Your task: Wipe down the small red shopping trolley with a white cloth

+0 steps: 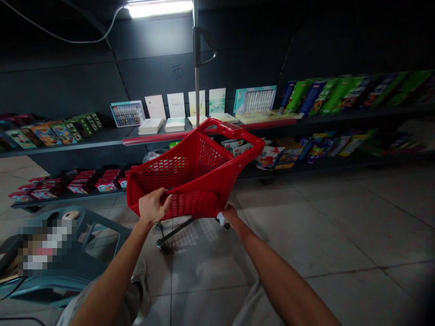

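Two long dark shelves (pixel 238 121) of boxed goods and books run from 10 to 2 o'clock above the tiled floor (pixel 306 231). A red wheeled shopping basket (pixel 190 176) stands tilted at 12 o'clock, with a partly blurred teal plastic object (pixel 84 253) at 8 o'clock. The left hand (pixel 154 206) curls around the basket's near rim, fingers closed over the red mesh. The right hand (pixel 229 215) grips its lower right edge, touching a small white item (pixel 221 219).
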Demonstrator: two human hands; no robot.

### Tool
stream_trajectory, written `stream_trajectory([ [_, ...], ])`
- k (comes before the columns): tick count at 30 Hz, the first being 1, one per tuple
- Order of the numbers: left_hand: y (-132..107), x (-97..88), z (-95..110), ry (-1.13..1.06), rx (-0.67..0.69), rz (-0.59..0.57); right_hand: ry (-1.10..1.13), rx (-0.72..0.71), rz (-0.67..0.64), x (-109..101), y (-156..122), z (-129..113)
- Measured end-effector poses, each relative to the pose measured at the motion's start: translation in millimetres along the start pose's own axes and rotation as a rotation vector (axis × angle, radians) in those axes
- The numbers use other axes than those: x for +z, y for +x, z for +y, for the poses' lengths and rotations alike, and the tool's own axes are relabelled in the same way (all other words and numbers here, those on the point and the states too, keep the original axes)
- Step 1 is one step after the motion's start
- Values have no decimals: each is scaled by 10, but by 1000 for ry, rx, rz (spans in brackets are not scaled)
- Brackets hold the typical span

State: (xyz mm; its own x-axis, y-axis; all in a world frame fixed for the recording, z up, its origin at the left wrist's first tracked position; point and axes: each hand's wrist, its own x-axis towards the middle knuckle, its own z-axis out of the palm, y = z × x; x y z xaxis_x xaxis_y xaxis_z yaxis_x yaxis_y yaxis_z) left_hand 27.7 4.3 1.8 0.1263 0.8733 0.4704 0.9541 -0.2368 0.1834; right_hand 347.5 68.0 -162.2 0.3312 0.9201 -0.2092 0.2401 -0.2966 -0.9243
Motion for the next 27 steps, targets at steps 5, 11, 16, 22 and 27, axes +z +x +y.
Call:
stream_trajectory([
  [5,100,22,-239,3,-14,106,207,-44,-76,-51,148,-301],
  [11,165,15,-345,-75,-123,146,837,-223,31,-244,126,-864],
  [16,168,-29,-339,-121,-201,115,1000,-233,68,-356,-103,-1146],
  [22,150,-70,-382,-144,-188,118,1008,-239,47,-398,-279,-1212],
  [27,133,14,-459,-161,-171,168,895,-349,26,-386,-369,-1126],
])
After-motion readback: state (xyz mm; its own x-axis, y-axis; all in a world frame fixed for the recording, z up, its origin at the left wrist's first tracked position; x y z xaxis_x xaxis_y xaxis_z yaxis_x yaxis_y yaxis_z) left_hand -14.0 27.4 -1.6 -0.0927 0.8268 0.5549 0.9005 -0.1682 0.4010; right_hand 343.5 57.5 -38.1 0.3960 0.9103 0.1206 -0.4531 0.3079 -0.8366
